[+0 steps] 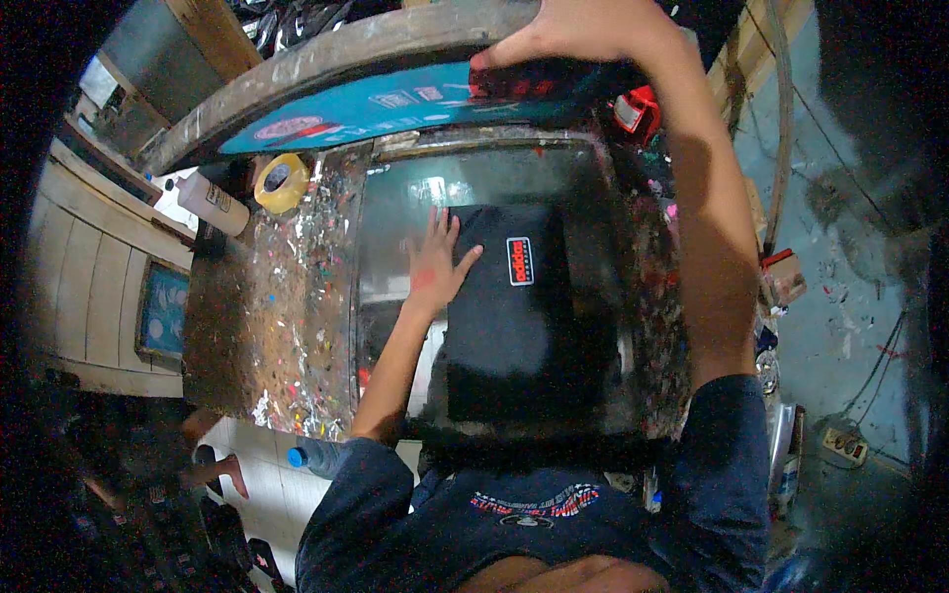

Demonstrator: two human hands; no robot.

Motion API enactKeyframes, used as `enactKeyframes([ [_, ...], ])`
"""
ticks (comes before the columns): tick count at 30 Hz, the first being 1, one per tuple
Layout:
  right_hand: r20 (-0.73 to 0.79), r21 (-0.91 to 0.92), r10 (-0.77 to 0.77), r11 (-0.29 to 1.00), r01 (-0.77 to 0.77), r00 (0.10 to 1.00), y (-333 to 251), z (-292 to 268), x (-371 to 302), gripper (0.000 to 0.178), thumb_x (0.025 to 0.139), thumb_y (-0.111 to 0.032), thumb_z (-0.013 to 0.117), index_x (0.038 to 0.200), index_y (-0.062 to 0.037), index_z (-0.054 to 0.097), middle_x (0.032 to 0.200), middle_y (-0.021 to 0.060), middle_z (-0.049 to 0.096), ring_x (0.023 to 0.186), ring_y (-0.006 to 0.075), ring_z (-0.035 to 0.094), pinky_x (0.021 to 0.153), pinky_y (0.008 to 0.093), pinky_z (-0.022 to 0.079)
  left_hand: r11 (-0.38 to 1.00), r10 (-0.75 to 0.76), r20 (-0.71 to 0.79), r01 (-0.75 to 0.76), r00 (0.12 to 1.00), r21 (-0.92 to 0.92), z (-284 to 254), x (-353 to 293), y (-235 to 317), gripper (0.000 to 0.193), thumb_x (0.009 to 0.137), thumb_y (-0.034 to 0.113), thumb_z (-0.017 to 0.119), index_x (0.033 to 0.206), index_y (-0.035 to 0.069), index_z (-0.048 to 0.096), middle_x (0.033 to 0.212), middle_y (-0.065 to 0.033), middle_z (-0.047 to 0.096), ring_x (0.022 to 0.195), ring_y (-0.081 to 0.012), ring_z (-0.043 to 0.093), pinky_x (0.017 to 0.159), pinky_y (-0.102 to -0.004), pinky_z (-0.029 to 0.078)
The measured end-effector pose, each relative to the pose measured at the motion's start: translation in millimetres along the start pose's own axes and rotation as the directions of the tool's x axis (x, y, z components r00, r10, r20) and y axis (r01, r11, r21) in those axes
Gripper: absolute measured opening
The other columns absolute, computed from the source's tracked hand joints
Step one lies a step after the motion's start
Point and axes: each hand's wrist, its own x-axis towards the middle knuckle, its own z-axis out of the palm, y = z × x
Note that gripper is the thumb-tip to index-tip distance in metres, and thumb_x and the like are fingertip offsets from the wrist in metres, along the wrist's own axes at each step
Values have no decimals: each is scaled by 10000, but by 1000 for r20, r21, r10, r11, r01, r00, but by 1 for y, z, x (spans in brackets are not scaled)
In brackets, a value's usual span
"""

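We press our left hand (435, 265) flat, fingers spread, on the left edge of the black garment (514, 316) lying mid-bench (287, 326). At twelve o'clock, our right hand (563, 35) grips the raised teal screen frame (395, 104). Yellow tape roll (282, 183) sits at ten o'clock.

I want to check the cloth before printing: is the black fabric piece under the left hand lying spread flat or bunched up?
Spread flat. The black fabric piece lies smooth on the glass-topped table, edges straight, with the left hand pressing its left edge.
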Motion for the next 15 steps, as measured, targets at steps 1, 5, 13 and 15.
enactKeyframes([
  [1, 9, -11, 8, 1000, -8, 1000, 0, -6, 2, 1015, 576, -638, 869, 1260, 78, 647, 1214, 303, 685, 1127, 438, 668, 972, 450, 531, 999, 32, -8, -32, 999, -13, -1, 4, -1, 459, 986, 402, 664, 1308, 76, 695, 1570, -173, 481, 1513, -342, 347, 1223, -573, 174],
  [5, -9, -36, 27, 999, -28, 1000, 1, -1, 7, 1029, 579, -642, 879, 1258, 94, 640, 1226, 307, 682, 1129, 423, 671, 983, 441, 529, 959, -231, 18, 231, 973, -167, -66, -19, -31, 274, 977, 284, 678, 1070, 30, 722, 1325, -186, 660, 1223, -382, 598, 1056, -520, 432],
  [13, -170, -4, -90, 996, 90, 981, 32, 28, 21, 776, 681, -483, 905, 1265, -57, 621, 1100, 144, 707, 1039, 239, 669, 966, 350, 500, 667, -397, -585, 660, 707, 345, -237, -129, -250, 744, 910, 508, 738, 1373, -49, 565, 1337, -284, 617, 1253, -428, 580, 1077, -514, 443],
  [15, -67, -28, -31, 999, 29, 997, 36, 25, 24, 792, 679, -469, 909, 1281, -49, 613, 1117, 150, 698, 1047, 238, 661, 974, 346, 492, 692, -187, -636, 560, 748, 455, -251, -111, -235, 807, 889, 523, 756, 1390, -72, 544, 1397, -296, 573, 1303, -438, 540, 1106, -526, 417],
])
